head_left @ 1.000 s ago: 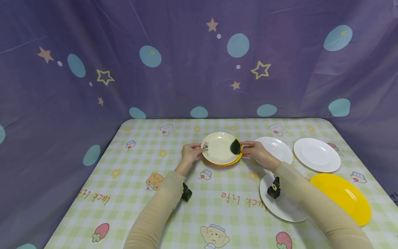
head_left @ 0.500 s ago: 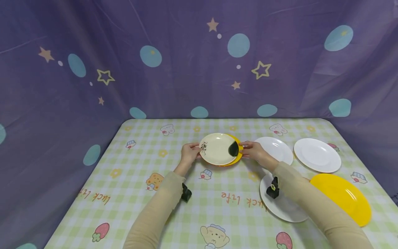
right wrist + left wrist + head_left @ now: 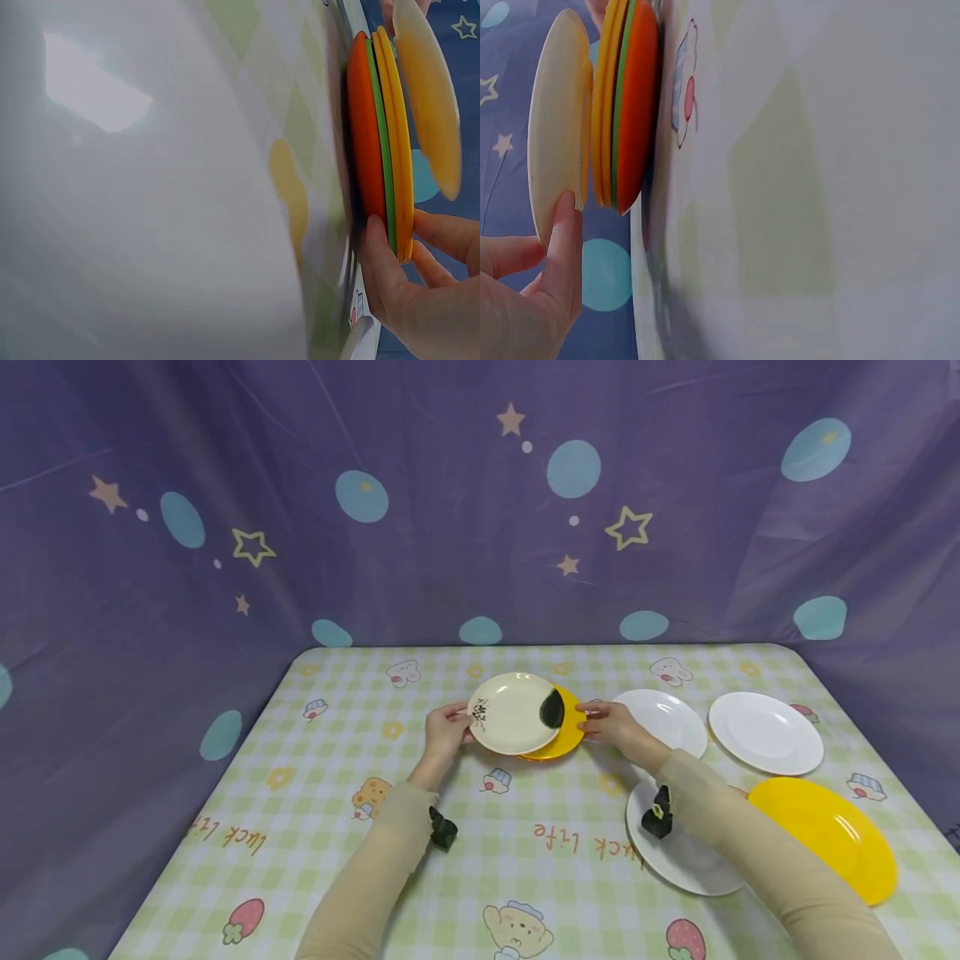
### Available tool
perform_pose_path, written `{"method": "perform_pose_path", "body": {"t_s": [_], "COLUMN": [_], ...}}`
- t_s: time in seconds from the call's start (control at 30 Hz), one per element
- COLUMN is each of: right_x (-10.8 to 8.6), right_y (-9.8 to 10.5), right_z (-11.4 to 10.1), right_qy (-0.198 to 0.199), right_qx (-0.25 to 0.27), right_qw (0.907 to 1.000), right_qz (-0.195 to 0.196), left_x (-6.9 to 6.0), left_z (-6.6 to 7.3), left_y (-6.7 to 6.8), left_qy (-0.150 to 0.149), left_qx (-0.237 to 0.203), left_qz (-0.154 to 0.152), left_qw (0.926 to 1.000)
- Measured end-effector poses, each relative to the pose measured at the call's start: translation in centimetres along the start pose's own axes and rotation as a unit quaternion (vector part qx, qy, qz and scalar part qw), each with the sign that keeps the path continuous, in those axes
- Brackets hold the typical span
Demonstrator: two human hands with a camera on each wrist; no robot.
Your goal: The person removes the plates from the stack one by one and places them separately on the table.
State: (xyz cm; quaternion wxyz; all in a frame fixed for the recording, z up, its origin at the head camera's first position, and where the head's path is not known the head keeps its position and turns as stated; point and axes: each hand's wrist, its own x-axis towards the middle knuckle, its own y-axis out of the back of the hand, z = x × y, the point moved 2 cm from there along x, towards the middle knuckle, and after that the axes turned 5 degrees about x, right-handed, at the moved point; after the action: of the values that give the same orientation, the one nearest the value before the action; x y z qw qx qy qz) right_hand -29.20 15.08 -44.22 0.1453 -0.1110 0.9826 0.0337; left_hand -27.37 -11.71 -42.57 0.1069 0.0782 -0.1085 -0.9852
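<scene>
My left hand (image 3: 442, 732) pinches the left rim of a cream plate (image 3: 513, 714), which has a small dark floral print and a dark green patch. The left wrist view shows this plate lifted above a stack, with a gap between them. Uppermost in the stack is a yellow plate (image 3: 573, 727); another yellow one, a green plate (image 3: 380, 120) and an orange plate (image 3: 364, 135) lie beneath. My right hand (image 3: 617, 727) grips the stack's right rim, thumb and fingers on opposite faces. Whether the stack touches the table cannot be told.
Right of the stack lie two white plates, a nearer one (image 3: 675, 718) partly behind my right hand and a farther one (image 3: 765, 733). Under my right forearm is another white plate (image 3: 693, 860), beside a large yellow plate (image 3: 832, 843). A checked cloth (image 3: 300, 877) covers the table.
The cream plate has moved left off the stack in my left hand, uncovering more of the yellow plate. My right hand has stayed nearly in place at the stack's rim.
</scene>
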Motion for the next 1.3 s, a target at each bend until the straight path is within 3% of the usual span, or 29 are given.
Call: {"method": "perform_pose_path", "body": {"t_s": [0.7, 0.97, 1.3], "right_x": [0.2, 0.2, 0.1], "right_y": [0.0, 0.0, 0.0], "right_z": [0.0, 0.1, 0.1], "right_qy": [-0.012, -0.020, -0.019], "right_qx": [-0.023, -0.021, -0.028], "right_qw": [0.9995, 0.9994, 0.9992], "right_qz": [0.017, 0.020, 0.021], "left_x": [0.8, 0.9, 1.2], "left_z": [-0.4, -0.8, -1.5], "left_y": [4.6, 6.3, 8.3], "left_qy": [0.009, 0.013, 0.021], "left_qx": [-0.069, -0.058, -0.047], "left_qz": [0.040, 0.064, 0.073], "left_qw": [0.9968, 0.9962, 0.9960]}}
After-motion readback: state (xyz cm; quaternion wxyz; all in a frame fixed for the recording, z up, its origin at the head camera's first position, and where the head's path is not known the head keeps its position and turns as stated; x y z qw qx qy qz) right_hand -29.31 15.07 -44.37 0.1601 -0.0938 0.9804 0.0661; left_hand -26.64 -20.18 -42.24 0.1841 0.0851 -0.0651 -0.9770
